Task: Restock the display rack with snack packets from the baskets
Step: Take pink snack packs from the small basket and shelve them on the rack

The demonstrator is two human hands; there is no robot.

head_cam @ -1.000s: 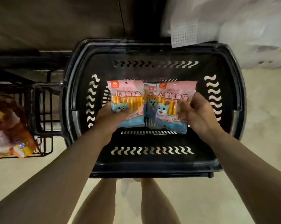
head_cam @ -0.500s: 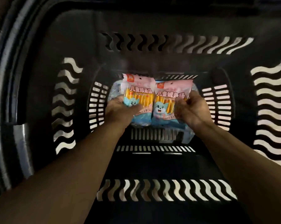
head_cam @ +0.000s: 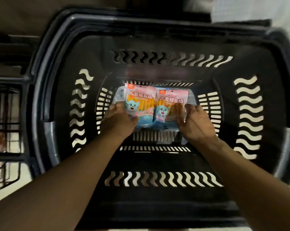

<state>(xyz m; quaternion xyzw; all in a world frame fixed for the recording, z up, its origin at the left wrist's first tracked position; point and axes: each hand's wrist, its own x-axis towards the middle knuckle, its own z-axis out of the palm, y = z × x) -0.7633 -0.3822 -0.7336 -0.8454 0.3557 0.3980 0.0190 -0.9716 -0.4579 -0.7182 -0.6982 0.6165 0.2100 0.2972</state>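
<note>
Dim overall; motion blur smears the basket rim (head_cam: 274, 37) (wide-angle bending at the edges); packets (head_cam: 139, 104) brightest.

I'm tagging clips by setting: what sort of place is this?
Probably a small shop or its stockroom: a black plastic shopping basket with wavy slots, a pink-and-blue printed snack packet gripped in the left hand and another in the right hand, and a black wire rack alongside.
</note>
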